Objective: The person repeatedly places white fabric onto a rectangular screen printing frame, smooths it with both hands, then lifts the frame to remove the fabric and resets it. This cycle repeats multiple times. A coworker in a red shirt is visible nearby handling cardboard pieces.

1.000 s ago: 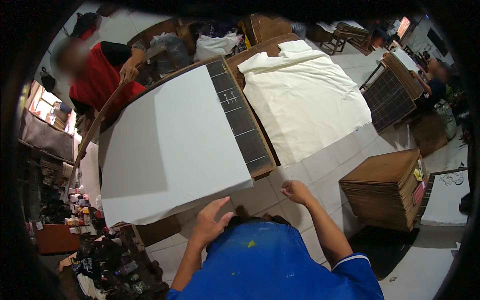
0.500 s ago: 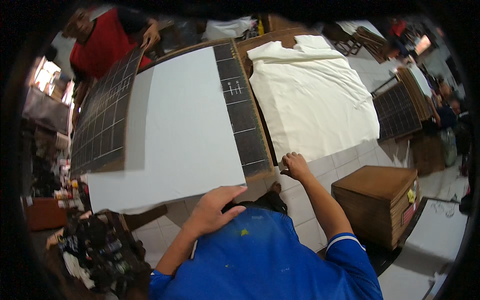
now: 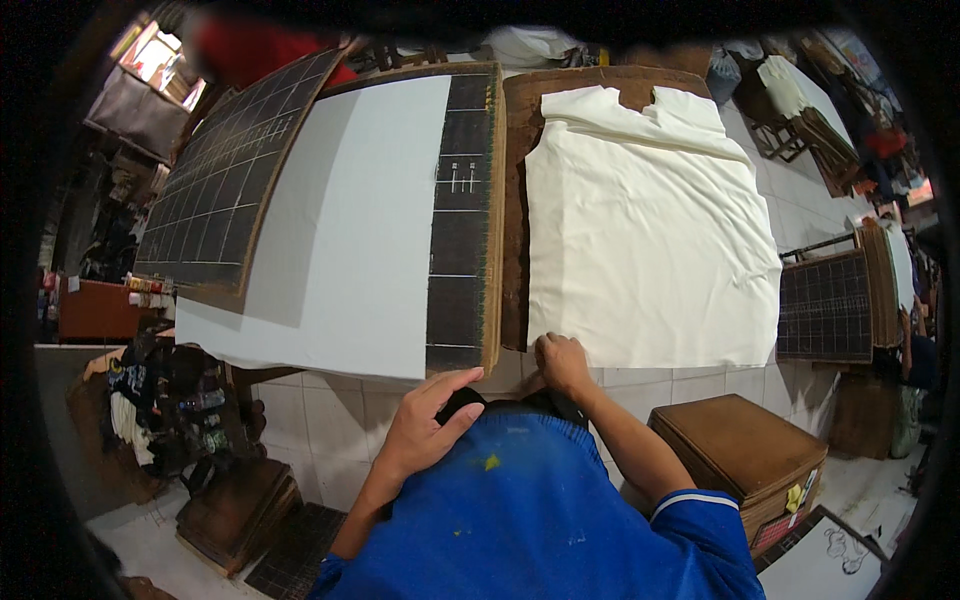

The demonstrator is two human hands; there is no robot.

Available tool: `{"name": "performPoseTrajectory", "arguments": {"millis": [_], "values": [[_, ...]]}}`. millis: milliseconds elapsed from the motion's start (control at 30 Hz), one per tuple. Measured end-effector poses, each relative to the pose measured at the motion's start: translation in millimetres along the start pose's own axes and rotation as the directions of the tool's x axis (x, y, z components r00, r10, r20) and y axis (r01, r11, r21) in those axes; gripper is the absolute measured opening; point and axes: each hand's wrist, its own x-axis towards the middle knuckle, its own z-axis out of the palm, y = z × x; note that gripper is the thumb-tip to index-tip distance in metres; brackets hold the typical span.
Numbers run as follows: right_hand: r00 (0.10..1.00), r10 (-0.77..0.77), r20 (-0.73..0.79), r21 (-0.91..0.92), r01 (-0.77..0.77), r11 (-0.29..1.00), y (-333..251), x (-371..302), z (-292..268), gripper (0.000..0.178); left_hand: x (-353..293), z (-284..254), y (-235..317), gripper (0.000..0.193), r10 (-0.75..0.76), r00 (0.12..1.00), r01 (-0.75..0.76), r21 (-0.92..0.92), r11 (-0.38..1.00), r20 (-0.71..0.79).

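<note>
A: Left hand?
B: The left hand (image 3: pixel 430 428) was loose: fingers extended, thumb apart, nothing seen in it. Fingertips sat by the near right corner of the gridded board stack (image 3: pixel 462 270); touching or just beside, couldn't tell.
A: Right hand?
B: The right hand (image 3: pixel 563 362) had its fingers bent in at the near left corner of the cream garment panel (image 3: pixel 655 260). Couldn't tell whether they pinched the cloth or only rested on it.
A: Where was that panel?
B: Spread out, a bit wrinkled, on a brown board (image 3: pixel 515 200) right of the stack. Neck cutout at the far end; floor tiles (image 3: pixel 690 387) showed past its near edge.
A: On the stack?
B: A white sheet (image 3: pixel 370 220), covering most of the top, with a dark gridded strip bare along the right. A slanted gridded board (image 3: pixel 220 190) overlapped the sheet's left part.
A: Surroundings?
B: A person in red (image 3: pixel 260 48) at far left, beyond the slanted board. A pile of brown boards (image 3: pixel 740 440) stood near the wearer's right arm. Wearer had a blue shirt (image 3: pixel 520 500).
</note>
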Motion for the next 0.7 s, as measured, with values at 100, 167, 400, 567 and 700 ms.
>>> {"name": "performPoseTrajectory", "arguments": {"millis": [100,167,400,567,700], "values": [[0.990,0.144,-0.007,0.369,-0.131,0.920,28.9,37.0,-40.3,0.014,1.4,18.3,13.0,0.044,-0.006,1.000,0.006,-0.013,1.000,-0.026],[0.974,0.162,-0.156,0.459,-0.073,0.885,58.0,67.8,-100.8,0.013,2.4,27.4,21.0,0.044,-0.024,0.999,0.023,-0.043,0.999,-0.031],[0.809,0.229,-0.541,0.602,0.182,0.777,12.8,66.6,-325.0,0.019,60.0,49.6,39.7,0.043,-0.007,0.994,0.045,-0.348,0.936,0.110],[0.612,0.041,-0.790,0.327,0.363,0.872,-55.1,12.7,-354.8,0.013,196.6,90.0,33.5,0.057,-0.157,0.945,0.315,-0.677,0.665,0.286],[0.768,-0.019,-0.640,0.259,0.239,0.936,-84.7,-29.1,-333.8,0.025,331.9,117.0,7.6,0.087,-0.192,0.873,0.485,-0.841,0.241,0.449]]}}
